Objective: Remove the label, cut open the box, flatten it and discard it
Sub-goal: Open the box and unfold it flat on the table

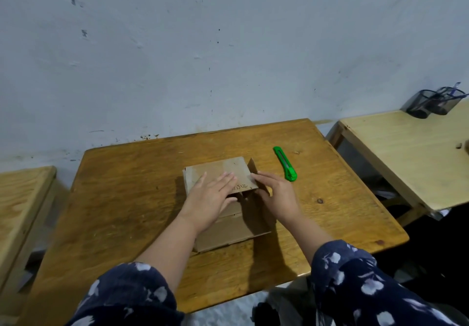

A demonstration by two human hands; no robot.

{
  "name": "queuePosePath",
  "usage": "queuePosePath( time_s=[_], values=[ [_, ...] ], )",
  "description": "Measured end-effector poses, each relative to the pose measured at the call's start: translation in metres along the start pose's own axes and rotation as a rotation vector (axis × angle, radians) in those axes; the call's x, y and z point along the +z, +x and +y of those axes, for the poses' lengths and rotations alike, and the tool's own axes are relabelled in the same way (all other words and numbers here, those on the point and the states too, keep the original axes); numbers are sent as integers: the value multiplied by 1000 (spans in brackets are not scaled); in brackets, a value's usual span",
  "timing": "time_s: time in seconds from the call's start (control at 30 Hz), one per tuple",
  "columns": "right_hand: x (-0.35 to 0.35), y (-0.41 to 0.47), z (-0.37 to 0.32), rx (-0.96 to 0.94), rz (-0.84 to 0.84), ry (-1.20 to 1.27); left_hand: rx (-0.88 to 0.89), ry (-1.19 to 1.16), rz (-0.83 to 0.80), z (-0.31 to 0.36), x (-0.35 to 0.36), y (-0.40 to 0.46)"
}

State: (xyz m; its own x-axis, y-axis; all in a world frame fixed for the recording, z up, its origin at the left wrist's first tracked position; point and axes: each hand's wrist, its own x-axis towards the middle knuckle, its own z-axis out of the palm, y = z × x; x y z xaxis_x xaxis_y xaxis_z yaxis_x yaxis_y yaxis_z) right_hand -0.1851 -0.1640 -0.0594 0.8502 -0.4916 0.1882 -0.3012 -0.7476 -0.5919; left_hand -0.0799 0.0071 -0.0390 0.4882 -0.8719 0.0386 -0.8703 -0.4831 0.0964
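Observation:
A brown cardboard box (223, 229) stands in the middle of the wooden table (121, 199). Its far top flap (218, 171) lies folded over, with handwriting near its edge. My left hand (210, 199) rests flat on that flap, fingers spread. My right hand (276, 196) is at the box's right side, fingers against a small side flap (253, 168) that stands upright. Whether it grips the flap I cannot make out. A green utility knife (284, 163) lies on the table just right of the box, apart from both hands. No label shows.
A paler wooden table (406, 153) stands to the right, with a dark mesh pen holder (431, 103) at its back. Another wooden surface (22, 199) is at the left. A wall runs directly behind the tables.

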Motion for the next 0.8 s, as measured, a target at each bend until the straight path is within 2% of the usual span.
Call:
queuePosePath(
  time_s=[0.13,0.2,0.3,0.47,0.63,0.8],
  values=[
    [-4,-3,-2,-94,-148,-155,-219,-82,96,-21,6,-18],
    [-3,-4,-3,-157,-161,-225,-316,-148,53,-33,11,-27],
    [-4,-1,-6,-163,-61,-180,-379,-290,-46,-43,13,-39],
    [-17,9,-22,-232,253,-165,-454,-418,-98,-42,15,-44],
    [-25,42,-49,-99,350,-31,-380,-416,-76,-40,18,-46],
    [-17,86,-58,160,289,163,-430,-422,-62,-38,22,-48]
  ],
)
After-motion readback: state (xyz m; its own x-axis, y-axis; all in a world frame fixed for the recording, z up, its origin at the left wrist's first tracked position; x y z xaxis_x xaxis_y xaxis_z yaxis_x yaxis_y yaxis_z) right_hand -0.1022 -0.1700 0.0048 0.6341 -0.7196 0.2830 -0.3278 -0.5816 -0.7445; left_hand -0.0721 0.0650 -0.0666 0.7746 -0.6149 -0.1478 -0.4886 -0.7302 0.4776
